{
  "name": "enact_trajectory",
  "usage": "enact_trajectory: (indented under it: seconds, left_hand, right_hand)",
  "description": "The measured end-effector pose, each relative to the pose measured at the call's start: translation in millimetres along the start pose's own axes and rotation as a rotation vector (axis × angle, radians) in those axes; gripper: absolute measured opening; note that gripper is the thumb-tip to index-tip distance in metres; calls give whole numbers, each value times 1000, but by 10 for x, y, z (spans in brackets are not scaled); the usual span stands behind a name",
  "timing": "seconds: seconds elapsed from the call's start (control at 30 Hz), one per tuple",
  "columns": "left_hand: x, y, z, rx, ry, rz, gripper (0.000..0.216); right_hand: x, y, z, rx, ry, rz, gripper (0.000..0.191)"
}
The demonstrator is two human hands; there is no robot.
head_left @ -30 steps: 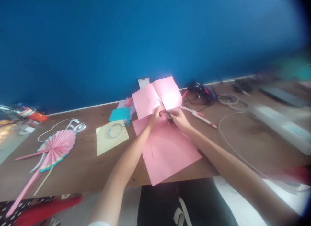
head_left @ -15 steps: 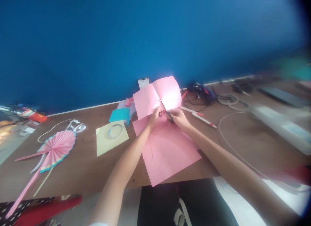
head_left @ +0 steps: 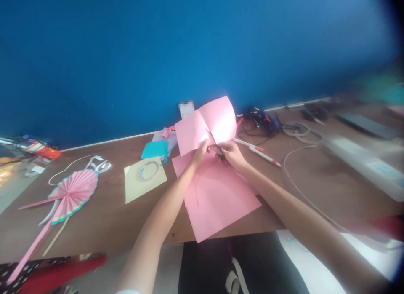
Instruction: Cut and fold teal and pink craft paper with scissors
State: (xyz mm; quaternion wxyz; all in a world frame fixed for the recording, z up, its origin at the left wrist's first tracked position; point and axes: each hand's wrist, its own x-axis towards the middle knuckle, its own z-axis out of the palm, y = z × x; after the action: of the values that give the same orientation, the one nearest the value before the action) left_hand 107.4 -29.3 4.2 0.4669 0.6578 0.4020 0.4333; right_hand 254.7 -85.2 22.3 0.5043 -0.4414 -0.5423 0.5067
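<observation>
Fingers point(head_left: 205, 147) of the left hand point(head_left: 199, 156) were clamped on the near edge of the pink sheet point(head_left: 192, 133), held up above the far middle of the brown table point(head_left: 107, 220). Just right of it, the right hand point(head_left: 232, 154) was closed around the dark scissors point(head_left: 219, 151), whose blades sat in the slit dividing the sheet; whether they were apart was too blurred to tell. More pink paper point(head_left: 221, 197) lay flat beneath both hands. To the left lay a yellow sheet point(head_left: 135, 188), and farther left a pleated pink fan point(head_left: 75, 188). Two pens point(head_left: 263, 156) lay right of the hands.
</observation>
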Motion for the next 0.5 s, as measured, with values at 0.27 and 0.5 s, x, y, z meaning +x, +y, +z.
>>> enact_trajectory:
  seconds: [0.27,0.5]
  left_hand:
    - [5,23,2,17,17,-35,49]
    - [19,35,53,37,-87,14,46]
  right_hand:
    - [15,46,9,38,27,5,35]
    - [53,120,-8,124,81,-6,38]
